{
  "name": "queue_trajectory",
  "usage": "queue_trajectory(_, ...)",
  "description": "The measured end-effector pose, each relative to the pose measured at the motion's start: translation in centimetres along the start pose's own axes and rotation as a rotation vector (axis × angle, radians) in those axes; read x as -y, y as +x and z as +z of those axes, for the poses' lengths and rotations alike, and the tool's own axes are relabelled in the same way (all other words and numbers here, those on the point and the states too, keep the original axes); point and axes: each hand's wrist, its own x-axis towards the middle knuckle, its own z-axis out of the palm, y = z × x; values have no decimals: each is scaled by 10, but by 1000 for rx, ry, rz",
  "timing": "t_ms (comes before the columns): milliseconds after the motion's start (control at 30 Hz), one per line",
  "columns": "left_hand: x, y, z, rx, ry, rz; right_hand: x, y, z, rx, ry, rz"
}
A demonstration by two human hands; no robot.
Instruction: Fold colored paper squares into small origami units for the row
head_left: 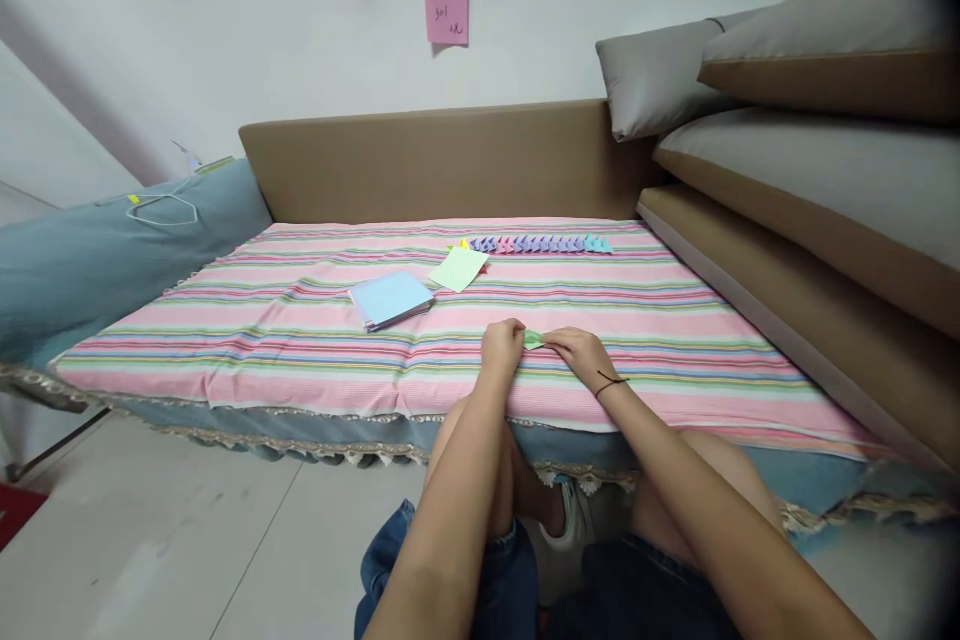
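Note:
A small folded piece of green paper [532, 340] lies between my two hands, just above the striped cloth [315, 360]. My left hand [501, 348] pinches its left end. On the right end, the fingers of my right hand [581, 350] are closed, and a dark band circles that wrist. Farther back, a row of folded paper pieces [540, 245] in purple, pink and blue runs sideways. Left of it sits a pale green sheet [459, 269], partly over some yellow and red paper. A stack of light blue paper [391, 299] rests to the left of my hands.
Several grey and brown cushions [825, 160] are piled on the right. A brown backrest [435, 165] runs along the wall. At the left is a blue-grey armrest [135, 240] with a white cable [161, 215] on it. A pink note [447, 13] sticks to the wall.

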Motion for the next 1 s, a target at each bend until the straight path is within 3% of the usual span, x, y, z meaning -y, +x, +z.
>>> queue_trajectory(167, -4, 5, -5, 16, 84, -45, -1, 2, 5, 65, -60, -67)
queue_trajectory(467, -12, 15, -9, 83, 158, -134, -1, 1, 7, 50, -139, -28)
queue_trajectory(767, 14, 32, -22, 299, -2, -61, 5, 2, 1, 39, -111, -28)
queue_trajectory(1000, 20, 36, -25, 251, -53, 27, 12, 1, -6, 44, -98, -50)
